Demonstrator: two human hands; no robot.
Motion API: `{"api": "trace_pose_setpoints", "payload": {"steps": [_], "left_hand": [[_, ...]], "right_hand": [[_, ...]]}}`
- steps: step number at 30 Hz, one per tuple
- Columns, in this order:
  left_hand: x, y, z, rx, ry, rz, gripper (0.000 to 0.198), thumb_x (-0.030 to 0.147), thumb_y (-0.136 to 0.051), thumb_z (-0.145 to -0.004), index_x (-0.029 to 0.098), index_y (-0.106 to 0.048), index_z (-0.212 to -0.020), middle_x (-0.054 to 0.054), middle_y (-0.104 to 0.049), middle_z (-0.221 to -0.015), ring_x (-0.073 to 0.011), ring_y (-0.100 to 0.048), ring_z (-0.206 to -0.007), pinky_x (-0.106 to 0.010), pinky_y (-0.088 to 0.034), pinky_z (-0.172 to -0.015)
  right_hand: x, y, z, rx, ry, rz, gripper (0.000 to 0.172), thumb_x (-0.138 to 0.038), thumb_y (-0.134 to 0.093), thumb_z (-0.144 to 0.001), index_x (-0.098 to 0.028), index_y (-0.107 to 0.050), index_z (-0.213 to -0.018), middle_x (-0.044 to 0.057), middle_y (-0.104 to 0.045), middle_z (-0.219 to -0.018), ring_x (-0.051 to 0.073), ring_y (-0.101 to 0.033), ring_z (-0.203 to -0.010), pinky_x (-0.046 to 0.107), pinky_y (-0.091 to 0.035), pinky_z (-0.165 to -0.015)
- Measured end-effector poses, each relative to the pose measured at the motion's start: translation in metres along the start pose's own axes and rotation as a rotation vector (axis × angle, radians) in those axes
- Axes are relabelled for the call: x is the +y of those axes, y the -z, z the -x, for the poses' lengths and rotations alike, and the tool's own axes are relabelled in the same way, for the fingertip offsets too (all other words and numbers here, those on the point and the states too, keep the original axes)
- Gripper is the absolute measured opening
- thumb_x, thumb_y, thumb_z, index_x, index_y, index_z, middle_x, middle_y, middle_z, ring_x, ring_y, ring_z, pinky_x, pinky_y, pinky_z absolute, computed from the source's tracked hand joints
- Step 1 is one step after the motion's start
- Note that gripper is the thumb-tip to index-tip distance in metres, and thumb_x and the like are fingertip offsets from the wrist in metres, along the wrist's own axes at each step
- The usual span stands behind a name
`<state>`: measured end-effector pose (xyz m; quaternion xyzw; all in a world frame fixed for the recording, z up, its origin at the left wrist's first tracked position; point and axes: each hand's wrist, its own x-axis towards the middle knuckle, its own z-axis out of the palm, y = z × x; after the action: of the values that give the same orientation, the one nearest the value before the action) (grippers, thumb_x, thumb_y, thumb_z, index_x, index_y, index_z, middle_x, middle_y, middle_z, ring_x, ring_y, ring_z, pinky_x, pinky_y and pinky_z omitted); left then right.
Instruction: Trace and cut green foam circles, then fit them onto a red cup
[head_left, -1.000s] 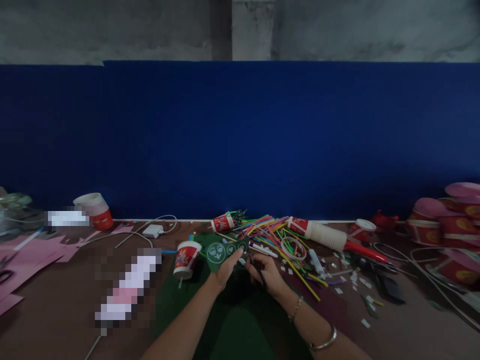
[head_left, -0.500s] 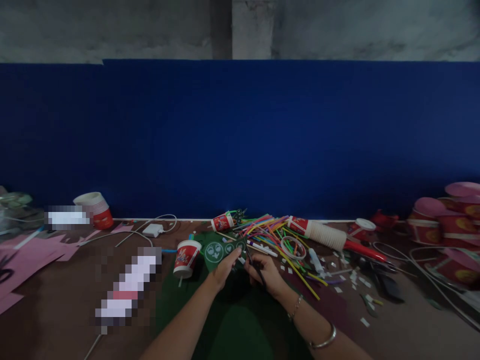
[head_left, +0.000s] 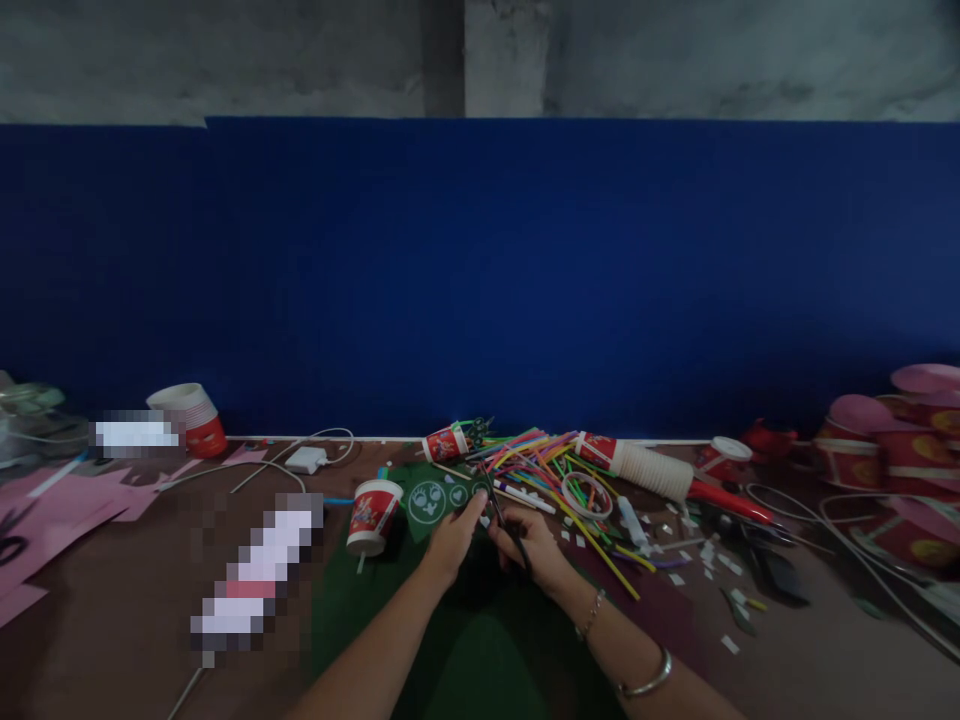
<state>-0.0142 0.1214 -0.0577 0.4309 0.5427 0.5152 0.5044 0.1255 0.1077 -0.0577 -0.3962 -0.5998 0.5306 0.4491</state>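
Observation:
My left hand (head_left: 457, 532) is closed on a piece of green paper (head_left: 429, 503) with white circles, paw shapes and a heart drawn on it. In my right hand (head_left: 534, 548) is a pair of dark scissors (head_left: 510, 530), its blades pointing up and away beside the paper's right edge. Both hands are close together above a dark green sheet (head_left: 480, 650). To the left of my left hand a red and white paper cup (head_left: 375, 517) sits upside down or tilted; I cannot tell which. The scissors' handles are partly hidden by my fingers.
Colourful pipe cleaners (head_left: 540, 455) lie heaped beyond my hands, with a tape ring (head_left: 587, 496) among them. A stack of paper cups (head_left: 652, 470) lies right of them, near small white scraps (head_left: 731, 565). Pink paper (head_left: 67, 510) and a white charger (head_left: 306, 460) are at left.
My left hand has shifted slightly up and right along the green paper, nearer the scissors. My right hand stays nearly in place on the scissors.

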Motion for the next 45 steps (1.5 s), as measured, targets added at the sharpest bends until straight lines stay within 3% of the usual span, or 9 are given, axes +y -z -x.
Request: {"api": "trace_pose_setpoints", "payload": {"steps": [9,19,33,40,45], "left_hand": [[0.001,-0.006,0.001,0.022,-0.092,-0.029,0.04,0.056,-0.063,-0.063,0.016,-0.065,-0.059,-0.002,-0.062,-0.057,-0.018,-0.054,-0.058,-0.028,-0.039,-0.059],[0.011,0.006,0.002,-0.048,-0.071,-0.242,0.044,0.057,-0.059,-0.066,0.02,-0.053,-0.043,0.001,-0.051,-0.045,-0.017,-0.047,-0.054,-0.028,-0.034,-0.057],[0.013,0.003,-0.002,-0.084,-0.089,-0.147,0.041,0.054,-0.061,-0.065,0.016,-0.057,-0.047,0.003,-0.045,-0.043,-0.012,-0.04,-0.047,-0.025,-0.029,-0.05],[0.016,-0.007,-0.002,0.014,-0.16,0.005,0.037,0.048,-0.064,-0.064,0.015,-0.052,-0.05,0.005,-0.045,-0.044,-0.0076,-0.036,-0.043,-0.021,-0.025,-0.044],[0.016,-0.006,0.0,-0.041,-0.193,-0.039,0.037,0.045,-0.064,-0.066,0.015,-0.052,-0.048,0.006,-0.042,-0.041,-0.0071,-0.036,-0.042,-0.02,-0.025,-0.043]], "right_hand": [[0.004,-0.001,-0.001,-0.005,-0.007,-0.005,0.035,-0.049,-0.064,-0.068,-0.016,-0.052,-0.064,-0.006,-0.05,-0.039,0.007,-0.041,-0.032,0.018,-0.028,-0.035],[0.006,0.0,-0.001,-0.036,-0.003,-0.02,0.034,-0.047,-0.064,-0.068,-0.016,-0.052,-0.068,-0.005,-0.052,-0.042,0.007,-0.043,-0.035,0.019,-0.031,-0.038],[-0.003,-0.001,0.001,-0.017,-0.006,0.01,0.035,-0.049,-0.064,-0.068,-0.016,-0.052,-0.064,-0.006,-0.048,-0.038,0.007,-0.04,-0.033,0.018,-0.027,-0.035],[-0.003,-0.002,0.0,0.007,-0.03,-0.02,0.032,-0.045,-0.066,-0.066,-0.015,-0.053,-0.065,-0.006,-0.048,-0.039,0.006,-0.04,-0.033,0.018,-0.029,-0.035],[0.0,-0.002,0.0,0.001,-0.004,-0.033,0.032,-0.045,-0.067,-0.066,-0.015,-0.054,-0.07,-0.005,-0.052,-0.043,0.008,-0.045,-0.037,0.018,-0.032,-0.038]]}}
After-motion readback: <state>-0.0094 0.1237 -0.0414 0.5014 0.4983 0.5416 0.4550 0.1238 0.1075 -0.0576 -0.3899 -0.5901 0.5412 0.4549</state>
